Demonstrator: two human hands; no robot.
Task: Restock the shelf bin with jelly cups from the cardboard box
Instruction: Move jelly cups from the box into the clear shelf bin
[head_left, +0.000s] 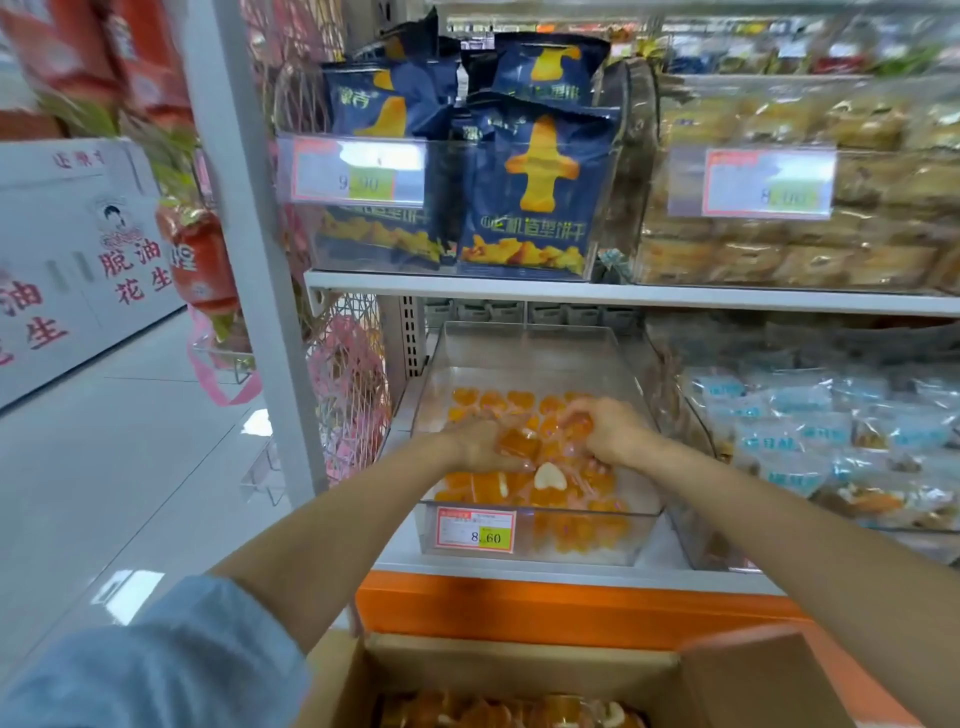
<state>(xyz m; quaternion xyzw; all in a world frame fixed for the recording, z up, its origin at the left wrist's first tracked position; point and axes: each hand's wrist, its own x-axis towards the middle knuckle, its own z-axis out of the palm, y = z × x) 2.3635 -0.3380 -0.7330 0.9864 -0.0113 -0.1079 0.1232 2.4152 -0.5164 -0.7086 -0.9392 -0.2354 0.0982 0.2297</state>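
A clear plastic shelf bin (524, 348) on the lower shelf holds several orange heart-shaped jelly cups (483, 400), with one white cup (549, 477) near its front. Both my hands are inside the bin, over the pile. My left hand (480, 444) grips an orange jelly cup (519, 443). My right hand (605, 431) has its fingers curled round another orange cup (577, 427). The open cardboard box (519, 670) stands below at the frame's bottom edge, with more orange cups (498, 714) inside.
A price tag (475, 529) hangs on the bin's front. Blue snack bags (535, 182) sit in the bin above. Packaged cakes (779, 254) and blue-wrapped snacks (810, 431) fill bins to the right. A white shelf post (249, 234) and an aisle floor (104, 467) lie left.
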